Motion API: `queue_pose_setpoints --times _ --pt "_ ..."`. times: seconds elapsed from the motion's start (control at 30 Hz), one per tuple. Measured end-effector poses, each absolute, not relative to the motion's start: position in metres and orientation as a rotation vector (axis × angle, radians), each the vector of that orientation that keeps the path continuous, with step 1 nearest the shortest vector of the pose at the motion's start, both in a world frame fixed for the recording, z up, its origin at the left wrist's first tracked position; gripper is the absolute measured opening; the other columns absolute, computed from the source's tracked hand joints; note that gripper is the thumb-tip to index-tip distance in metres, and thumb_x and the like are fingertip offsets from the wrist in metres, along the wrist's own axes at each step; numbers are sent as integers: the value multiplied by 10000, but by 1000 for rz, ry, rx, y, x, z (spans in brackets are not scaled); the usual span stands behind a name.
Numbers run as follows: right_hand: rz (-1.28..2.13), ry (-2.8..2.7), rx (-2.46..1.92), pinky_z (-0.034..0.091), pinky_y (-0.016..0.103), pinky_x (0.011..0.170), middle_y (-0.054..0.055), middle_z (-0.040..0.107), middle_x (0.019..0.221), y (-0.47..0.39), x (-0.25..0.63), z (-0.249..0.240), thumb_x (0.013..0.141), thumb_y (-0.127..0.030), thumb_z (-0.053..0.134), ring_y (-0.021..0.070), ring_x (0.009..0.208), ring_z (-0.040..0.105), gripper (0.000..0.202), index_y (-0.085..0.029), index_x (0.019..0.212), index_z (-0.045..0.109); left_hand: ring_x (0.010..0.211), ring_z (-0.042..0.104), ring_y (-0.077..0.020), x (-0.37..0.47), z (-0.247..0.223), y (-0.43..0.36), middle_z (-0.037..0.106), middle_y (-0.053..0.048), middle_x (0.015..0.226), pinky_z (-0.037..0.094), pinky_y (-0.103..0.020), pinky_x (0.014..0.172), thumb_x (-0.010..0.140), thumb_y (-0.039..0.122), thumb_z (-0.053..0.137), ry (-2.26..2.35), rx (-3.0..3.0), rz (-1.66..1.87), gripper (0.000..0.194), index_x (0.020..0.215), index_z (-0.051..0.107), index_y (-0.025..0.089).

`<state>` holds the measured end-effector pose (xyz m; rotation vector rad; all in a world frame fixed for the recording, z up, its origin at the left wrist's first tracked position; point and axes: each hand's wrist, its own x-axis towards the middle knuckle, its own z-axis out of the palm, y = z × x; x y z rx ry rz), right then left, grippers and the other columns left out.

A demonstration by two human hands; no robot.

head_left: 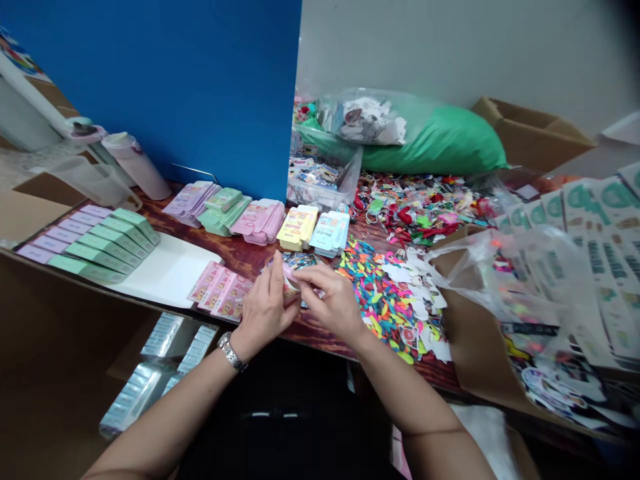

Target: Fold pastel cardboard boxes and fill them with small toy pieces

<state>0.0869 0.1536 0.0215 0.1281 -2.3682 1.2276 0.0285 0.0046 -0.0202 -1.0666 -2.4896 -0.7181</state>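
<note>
Between my two hands is a small pink box (290, 285), partly hidden by the fingers. My left hand (266, 300), with a metal watch (232, 352) at the wrist, grips it from the left. The fingertips of my right hand (334, 297) pinch together at the box's upper end. Beside my left hand, several filled pink boxes (219, 291) lie in a row at the table's front edge. Just behind the hands is a pile of dark printed cards (301, 261), partly covered. Stacks of flat pink cartons (259, 221), yellow cartons (298, 227) and blue cartons (330, 233) stand farther back.
Purple and green boxes (107, 241) fill part of a white tray (173, 267) at left. Loose colourful pieces (376, 293) and white cutouts (419, 293) cover the right side. A blue panel (215, 87), bottles (136, 167) and a green bag (440, 140) stand behind.
</note>
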Motion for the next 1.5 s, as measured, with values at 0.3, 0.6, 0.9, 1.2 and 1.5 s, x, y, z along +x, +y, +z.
queue_pose_setpoints --times 0.3,0.6,0.9,1.2,1.5 --pt "939 -2320 231 503 394 1024 82 626 1289 135 100 -5 961 -127 434 203 1211 577 450 -216 1396 511 903 576 -285 27 -18 0 564 -206 1100 483 -334 664 852 409 541 -2507 -1111 -389 936 1512 19 0" --pt "1102 -2401 235 428 399 1107 88 548 1386 140 96 -8 959 -198 480 201 1285 516 474 -215 1432 461 926 591 -281 29 -13 -3 582 -196 1121 505 -356 746 827 259 531 -2497 -1189 -399 890 1522 25 29" --pt "2279 -1678 -539 595 352 812 106 658 1218 141 100 -42 890 -440 599 221 1036 671 461 -192 1275 550 1386 368 -347 29 -37 -11 296 -264 1505 407 -533 1072 760 452 737 -2341 -1305 -1318 1188 1514 -135 162" --pt "664 -2897 -420 524 395 826 147 627 1130 196 119 -52 845 -439 679 273 1013 593 462 -179 1221 614 1228 539 -289 27 -51 -18 511 -176 1324 452 -454 1042 771 359 720 -2512 -1107 -1666 814 1433 289 163" --pt "580 -2867 -528 516 343 731 114 643 992 198 123 -69 875 -340 652 257 941 601 204 -175 993 626 1203 527 -267 26 -52 -15 506 -146 1304 444 -419 1030 755 341 705 -2583 -1070 -1558 768 1403 333 164"
